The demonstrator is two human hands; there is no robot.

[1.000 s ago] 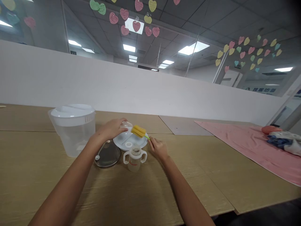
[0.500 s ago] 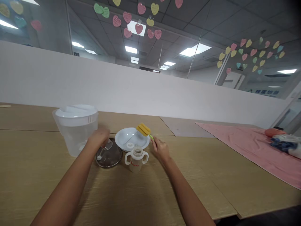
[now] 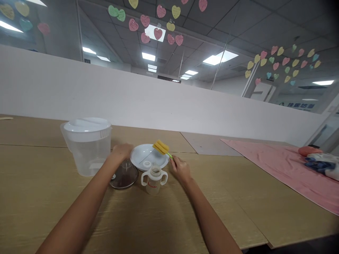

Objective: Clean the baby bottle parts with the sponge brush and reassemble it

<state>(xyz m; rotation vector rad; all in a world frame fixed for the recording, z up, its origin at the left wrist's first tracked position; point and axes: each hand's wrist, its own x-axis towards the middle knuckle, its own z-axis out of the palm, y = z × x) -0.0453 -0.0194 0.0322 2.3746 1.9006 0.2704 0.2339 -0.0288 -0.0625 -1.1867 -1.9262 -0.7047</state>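
Observation:
My right hand (image 3: 181, 168) is closed round the green handle of a brush with a yellow sponge head (image 3: 161, 147), which is over a white bowl (image 3: 136, 158). A small white part (image 3: 147, 164) lies in the bowl. In front of it stands an open clear bottle with two white handles (image 3: 153, 183). My left hand (image 3: 122, 151) is above a dark round metal tray (image 3: 124, 178), at the bowl's left edge. A clear cup-like piece (image 3: 126, 163) shows under that hand, whose fingers are hidden. A small white piece (image 3: 113, 176) sits at the tray's left.
A large clear pitcher with a white lid (image 3: 88, 151) stands left of the tray. To the far right a pink cloth (image 3: 275, 162) covers part of the wooden table (image 3: 159, 225), with bundled fabric (image 3: 320, 162) on it. A white partition (image 3: 148, 106) runs behind.
My left hand has moved right, from beside the pitcher toward the bowl, and the clear piece has shifted right with it. My right hand and the brush have hardly moved.

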